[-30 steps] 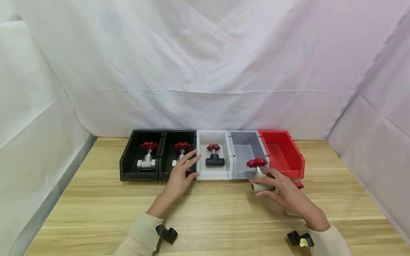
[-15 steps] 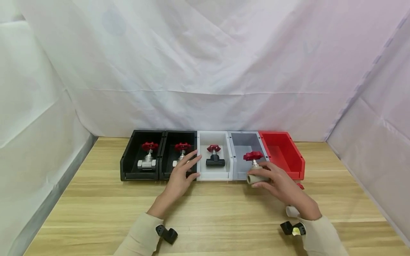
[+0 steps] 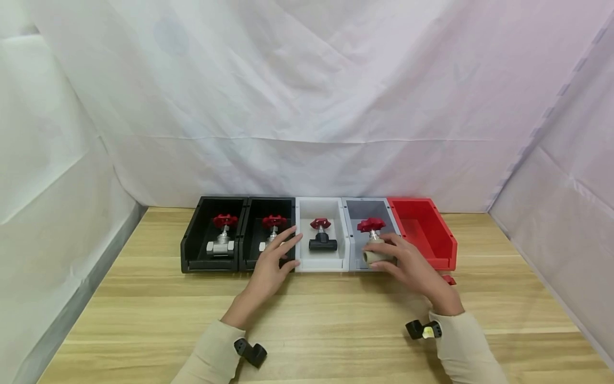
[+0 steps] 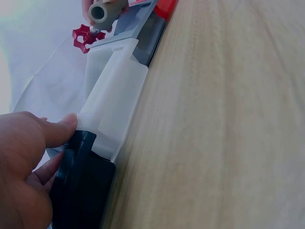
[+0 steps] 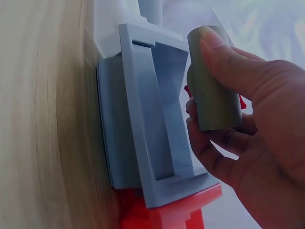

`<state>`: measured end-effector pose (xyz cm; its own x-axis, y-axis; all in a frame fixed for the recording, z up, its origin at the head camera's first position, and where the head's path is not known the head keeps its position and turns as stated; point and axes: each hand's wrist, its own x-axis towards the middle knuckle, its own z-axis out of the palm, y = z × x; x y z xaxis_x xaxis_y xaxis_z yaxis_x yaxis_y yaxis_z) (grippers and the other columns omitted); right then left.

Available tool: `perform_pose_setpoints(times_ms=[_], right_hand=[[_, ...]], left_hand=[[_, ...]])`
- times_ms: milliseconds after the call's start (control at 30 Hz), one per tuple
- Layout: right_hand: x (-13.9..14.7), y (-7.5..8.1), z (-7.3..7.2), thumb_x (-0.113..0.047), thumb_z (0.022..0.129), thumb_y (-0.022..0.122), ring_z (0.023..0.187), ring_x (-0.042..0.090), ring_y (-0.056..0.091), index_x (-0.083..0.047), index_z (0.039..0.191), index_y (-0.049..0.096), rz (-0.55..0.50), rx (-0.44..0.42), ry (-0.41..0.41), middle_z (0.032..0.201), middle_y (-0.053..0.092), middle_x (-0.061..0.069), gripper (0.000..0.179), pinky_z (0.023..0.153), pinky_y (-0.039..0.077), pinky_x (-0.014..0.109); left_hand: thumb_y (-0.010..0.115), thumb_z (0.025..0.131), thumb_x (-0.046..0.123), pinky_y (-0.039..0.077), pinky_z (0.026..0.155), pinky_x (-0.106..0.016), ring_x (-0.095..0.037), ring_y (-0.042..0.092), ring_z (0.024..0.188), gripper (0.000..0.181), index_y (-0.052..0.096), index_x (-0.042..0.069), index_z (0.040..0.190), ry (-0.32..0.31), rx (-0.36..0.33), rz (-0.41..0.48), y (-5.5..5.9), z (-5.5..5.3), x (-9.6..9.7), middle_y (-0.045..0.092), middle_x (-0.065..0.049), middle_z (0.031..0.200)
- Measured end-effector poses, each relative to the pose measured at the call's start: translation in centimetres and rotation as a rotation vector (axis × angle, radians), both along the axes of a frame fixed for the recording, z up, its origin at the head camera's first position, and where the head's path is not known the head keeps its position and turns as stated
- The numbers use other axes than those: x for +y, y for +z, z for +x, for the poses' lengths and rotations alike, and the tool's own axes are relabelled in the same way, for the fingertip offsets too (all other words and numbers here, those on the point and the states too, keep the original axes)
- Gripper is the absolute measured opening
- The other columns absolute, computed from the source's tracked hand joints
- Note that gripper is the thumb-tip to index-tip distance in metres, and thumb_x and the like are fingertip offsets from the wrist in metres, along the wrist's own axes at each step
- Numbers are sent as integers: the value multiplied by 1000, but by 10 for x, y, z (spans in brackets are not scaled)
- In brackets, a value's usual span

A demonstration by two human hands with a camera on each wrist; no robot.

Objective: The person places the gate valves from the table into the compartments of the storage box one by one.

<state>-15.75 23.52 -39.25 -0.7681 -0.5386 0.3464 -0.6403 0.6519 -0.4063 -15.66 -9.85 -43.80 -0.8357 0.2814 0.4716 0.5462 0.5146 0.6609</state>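
My right hand point(image 3: 410, 264) pinches a stop valve point(image 3: 371, 225) by its beige pipe body point(image 5: 214, 105), thumb on one side and fingers on the other. The valve's red handwheel points up, over the front part of the grey bin point(image 3: 361, 209). My left hand point(image 3: 266, 269) has its fingers spread above the right edge of the second black bin point(image 3: 256, 207). Its thumb touches the rim where that bin meets the white bin point(image 4: 114, 102). A silver valve point(image 3: 271, 230) inside the second black bin is partly hidden by the left fingers.
The first black bin point(image 3: 192, 240) holds a silver valve point(image 3: 221, 245); the white one holds a black-bodied valve point(image 3: 323, 244). A red bin point(image 3: 422, 229) ends the row at right. A red handwheel point(image 3: 449, 279) shows in front of it, beside my right forearm.
My right hand has carried the beige valve left and forward, from near the grey bin's front right corner to over its front. My left hand has stayed in place.
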Motion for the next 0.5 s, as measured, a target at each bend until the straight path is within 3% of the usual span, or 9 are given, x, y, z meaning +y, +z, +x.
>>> perform_pose_setpoints(times_ms=[167,433,500], right_hand=[[-4,-3,-6,-16,77,81,113,24,49,-23,123,66,-19,-32,-20,122,54,5,49,81,52,43],[-10,-5,-15,-17,79,79,113,24,48,-23,123,66,-33,-86,-63,123,53,6,47,79,53,41],[-11,-6,-16,-18,79,79,112,24,48,-24,123,66,-30,-92,-80,122,53,6,46,79,53,41]], left_hand=[[74,82,3,50,79,-32,-18,45,127,66,51,20,140,0,-3,2,0,0,0,38,-2,149],[74,82,2,50,76,-30,-17,55,110,65,51,19,140,3,2,1,-1,0,1,38,-2,149],[74,82,2,50,77,-31,-18,53,115,65,51,20,140,2,-7,3,0,0,1,38,-1,149]])
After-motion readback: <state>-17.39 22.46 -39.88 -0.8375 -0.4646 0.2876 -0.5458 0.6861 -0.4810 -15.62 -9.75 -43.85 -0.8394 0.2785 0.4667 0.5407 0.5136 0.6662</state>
